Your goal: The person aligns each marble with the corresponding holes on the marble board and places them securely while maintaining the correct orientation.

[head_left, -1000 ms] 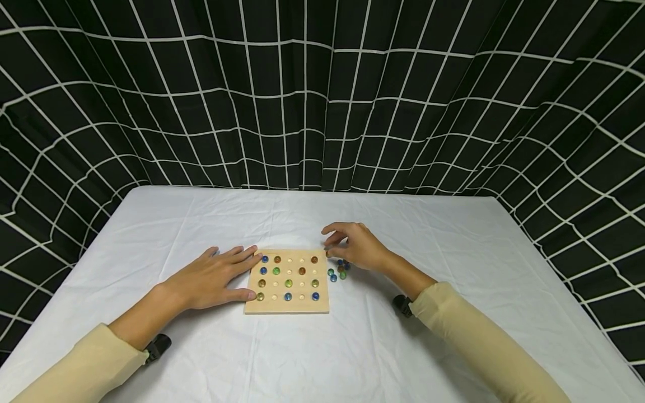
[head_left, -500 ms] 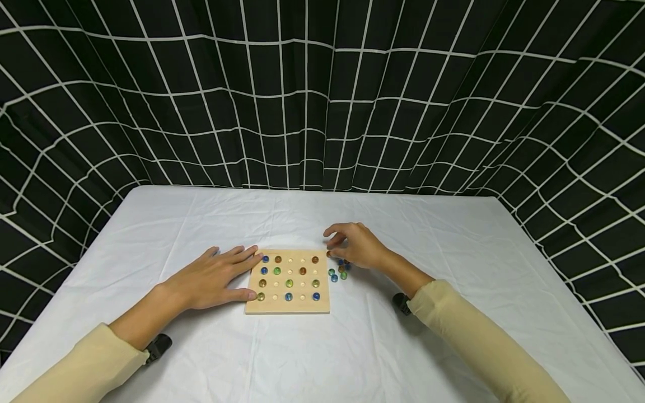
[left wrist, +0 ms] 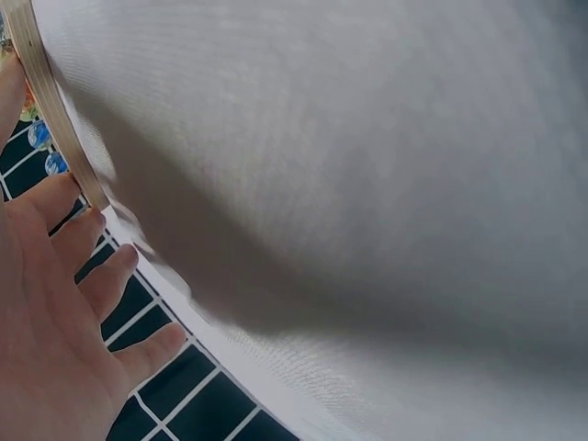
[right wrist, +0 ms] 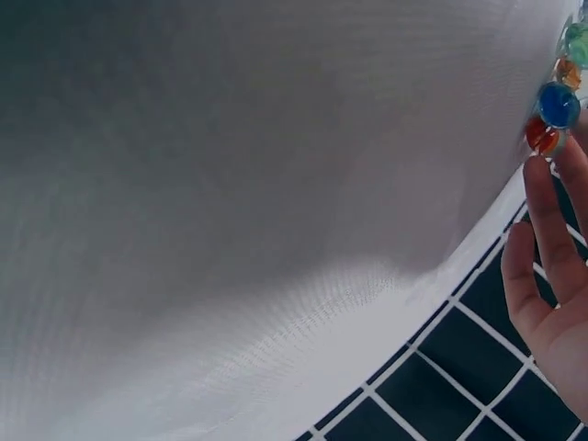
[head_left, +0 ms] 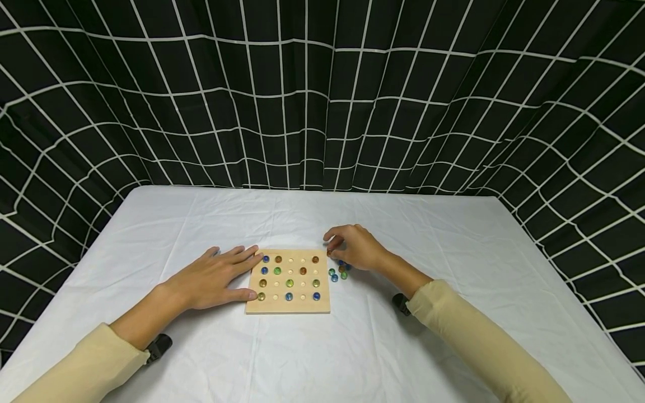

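My left hand (head_left: 214, 282) lies with fingers spread at the left side of a light wooden board (head_left: 302, 308). Its fingertips and thumb press on that edge; the left wrist view shows them at the board's rim (left wrist: 57, 110). Blue, green, amber and red-brown glass marbles sit in some of the board's round hollows. Off the board's far right corner, my right hand (head_left: 359, 246) pinches a red-brown marble (head_left: 329, 253) between thumb and fingertips. In the right wrist view the red marble (right wrist: 542, 138) shows at the fingertips, beside a blue marble (right wrist: 559, 105).
Several loose marbles (head_left: 335, 277) lie in a cluster right of the board, partly under my right hand. A white cloth (head_left: 428, 235) covers the table. Behind and around it hangs a black curtain (head_left: 312, 112) with a white grid.
My right hand has shifted very slightly, its fingertips staying around the red-brown marble beside the board. The left hand and the marbles on the board stay as they were.
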`<state>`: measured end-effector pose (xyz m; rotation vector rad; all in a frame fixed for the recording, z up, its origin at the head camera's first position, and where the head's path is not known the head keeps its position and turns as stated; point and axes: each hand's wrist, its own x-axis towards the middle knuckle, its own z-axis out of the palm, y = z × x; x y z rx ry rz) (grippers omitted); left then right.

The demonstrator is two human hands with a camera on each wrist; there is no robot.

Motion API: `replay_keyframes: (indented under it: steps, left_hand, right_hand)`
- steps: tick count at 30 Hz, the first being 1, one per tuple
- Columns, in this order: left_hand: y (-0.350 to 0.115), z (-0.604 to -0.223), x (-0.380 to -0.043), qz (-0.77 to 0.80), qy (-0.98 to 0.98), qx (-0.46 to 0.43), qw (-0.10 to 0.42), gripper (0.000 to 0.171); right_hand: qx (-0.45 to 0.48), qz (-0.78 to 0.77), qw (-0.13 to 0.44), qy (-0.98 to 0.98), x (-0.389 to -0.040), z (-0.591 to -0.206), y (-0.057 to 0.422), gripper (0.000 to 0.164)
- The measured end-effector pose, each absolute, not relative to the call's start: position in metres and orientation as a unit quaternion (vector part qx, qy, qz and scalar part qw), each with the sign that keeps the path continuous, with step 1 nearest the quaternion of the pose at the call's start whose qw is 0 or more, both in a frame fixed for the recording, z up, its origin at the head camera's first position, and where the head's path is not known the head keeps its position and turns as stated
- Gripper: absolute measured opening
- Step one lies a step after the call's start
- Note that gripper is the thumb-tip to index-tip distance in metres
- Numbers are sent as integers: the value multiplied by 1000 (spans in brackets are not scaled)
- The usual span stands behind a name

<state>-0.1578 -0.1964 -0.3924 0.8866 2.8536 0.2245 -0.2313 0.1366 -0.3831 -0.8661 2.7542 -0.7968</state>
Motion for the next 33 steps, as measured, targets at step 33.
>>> replay_keyframes:
  steps: [33]
  left_hand:
    - [-194, -389, -156, 53, 952, 297, 57, 83]
  right_hand:
    - [-368, -266, 57, 889, -195, -378, 121, 30]
